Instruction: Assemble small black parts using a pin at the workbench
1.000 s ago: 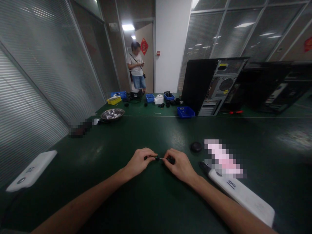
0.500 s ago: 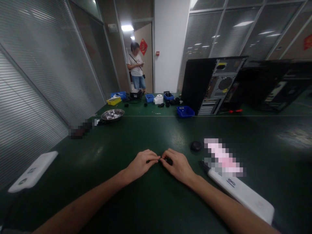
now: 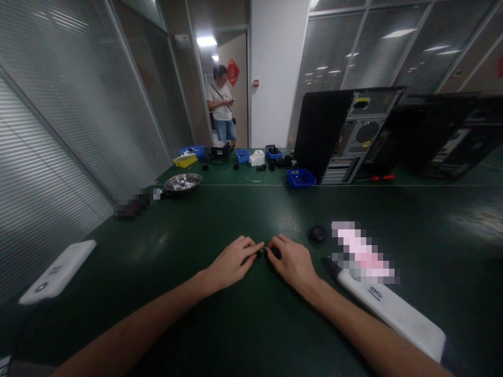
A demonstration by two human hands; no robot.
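Observation:
My left hand (image 3: 236, 262) and my right hand (image 3: 291, 263) meet low over the green table (image 3: 188, 319), fingertips almost touching. A small black part (image 3: 277, 253) shows within the curled fingers of my right hand; its kind is too small to make out. Between the thumb and fingers of my left hand sits a tiny dark piece (image 3: 259, 254), mostly hidden. Its index finger is stretched toward the right fingertips. Just right of my right hand lies a round black object (image 3: 317, 234).
A white power bank-like block marked 18 (image 3: 393, 303) lies at right, another white block (image 3: 58, 272) at left. Farther back are a metal dish (image 3: 183, 182), a blue bin (image 3: 301, 178), a computer case (image 3: 322, 136) and a red screwdriver (image 3: 383, 177). A person (image 3: 222, 107) stands by the doorway.
My left index finger has straightened out toward the right hand, and the left fingers have parted a little around the dark piece. The view has shifted slightly.

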